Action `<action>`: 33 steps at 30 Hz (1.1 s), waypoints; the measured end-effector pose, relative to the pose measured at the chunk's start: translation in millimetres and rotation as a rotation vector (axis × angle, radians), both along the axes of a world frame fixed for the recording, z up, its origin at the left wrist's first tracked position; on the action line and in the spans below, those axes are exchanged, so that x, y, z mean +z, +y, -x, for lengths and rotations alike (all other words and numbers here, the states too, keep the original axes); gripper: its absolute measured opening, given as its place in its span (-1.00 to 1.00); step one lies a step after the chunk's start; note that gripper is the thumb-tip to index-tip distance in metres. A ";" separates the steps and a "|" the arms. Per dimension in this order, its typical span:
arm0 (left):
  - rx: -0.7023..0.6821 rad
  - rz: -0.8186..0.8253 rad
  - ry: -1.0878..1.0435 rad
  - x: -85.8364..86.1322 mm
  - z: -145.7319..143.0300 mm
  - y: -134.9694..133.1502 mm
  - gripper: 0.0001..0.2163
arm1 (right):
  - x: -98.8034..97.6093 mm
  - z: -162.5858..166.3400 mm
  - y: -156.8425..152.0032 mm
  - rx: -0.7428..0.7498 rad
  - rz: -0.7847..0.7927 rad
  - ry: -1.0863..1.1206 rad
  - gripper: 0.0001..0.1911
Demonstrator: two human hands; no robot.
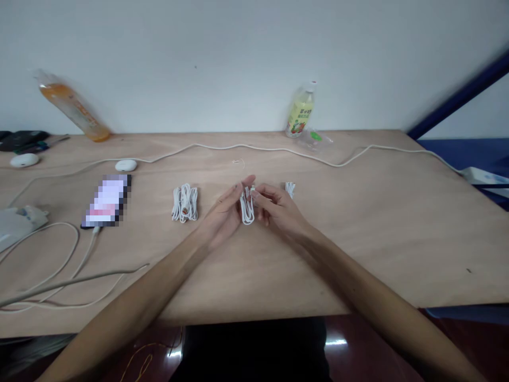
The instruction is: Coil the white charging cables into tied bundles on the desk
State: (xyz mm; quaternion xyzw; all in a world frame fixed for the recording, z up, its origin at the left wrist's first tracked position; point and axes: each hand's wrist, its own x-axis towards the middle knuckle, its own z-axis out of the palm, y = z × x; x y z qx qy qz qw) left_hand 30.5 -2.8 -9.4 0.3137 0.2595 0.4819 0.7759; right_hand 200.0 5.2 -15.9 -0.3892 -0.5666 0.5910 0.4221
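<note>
Head view, frame centre: left hand grips a slim bundle of looped white cable; right hand pinches its upper end. Step in hand looks like arranging the loops; next move calls for keeping them gathered.

Orange bottle and yellow-labelled bottle by the wall, phone near a small white case.

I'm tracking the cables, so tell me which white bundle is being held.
The middle white bundle, held between the left hand and right hand. The left cluster and the right bundle, partly hidden, lie on the table.
</note>
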 end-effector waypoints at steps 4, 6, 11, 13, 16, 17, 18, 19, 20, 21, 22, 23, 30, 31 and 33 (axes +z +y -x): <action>-0.017 -0.027 0.025 3.2 -0.7 -3.7 -0.67 | -0.8 -0.2 0.1 0.030 0.043 0.032 -0.48; -0.044 -0.041 0.039 3.3 0.2 -4.4 -0.61 | -0.5 -0.3 -1.1 0.063 0.101 0.066 -0.49; -0.036 -0.044 0.076 2.3 1.0 -4.0 -0.57 | 1.8 2.7 -4.9 0.101 0.152 0.130 -0.48; -0.020 -0.049 0.082 2.0 -0.3 -4.4 -0.58 | 1.5 5.5 -5.7 0.052 0.135 0.141 -0.46; 0.012 -0.081 0.084 1.3 -2.4 -5.3 -0.57 | -0.2 9.7 -6.3 -0.047 0.116 0.159 -0.43; 0.034 -0.089 0.090 1.0 -2.9 -5.3 -0.57 | -0.6 10.7 -6.4 -0.076 0.107 0.167 -0.43; 0.067 -0.096 0.100 0.5 -3.2 -5.1 -0.57 | -1.0 11.4 -6.5 -0.104 0.096 0.172 -0.42; 0.107 -0.101 0.115 -0.1 -3.3 -4.7 -0.58 | -1.2 11.7 -6.5 -0.130 0.083 0.175 -0.42; 0.154 -0.106 0.133 -0.8 -3.1 -3.9 -0.60 | -1.4 11.9 -6.5 -0.158 0.067 0.177 -0.42; 0.202 -0.115 0.159 -1.8 -2.7 -2.9 -0.61 | -1.5 11.9 -6.5 -0.186 0.049 0.175 -0.42; 0.247 -0.127 0.197 -3.0 -2.1 -1.6 -0.63 | -1.6 11.8 -6.5 -0.212 0.031 0.168 -0.42; 0.289 -0.142 0.246 -4.5 -1.1 -0.3 -0.64 | -1.7 11.8 -6.5 -0.236 0.012 0.161 -0.43; 0.424 -0.259 0.546 -16.2 6.7 5.9 -0.77 | -3.2 12.9 -6.6 -0.306 -0.088 0.087 -0.50; 0.416 -0.264 0.545 -16.4 6.9 5.9 -0.75 | -3.3 12.9 -6.5 -0.306 -0.092 0.086 -0.50; 0.401 -0.266 0.521 -15.0 6.3 5.6 -0.76 | -3.4 12.7 -6.4 -0.303 -0.095 0.090 -0.49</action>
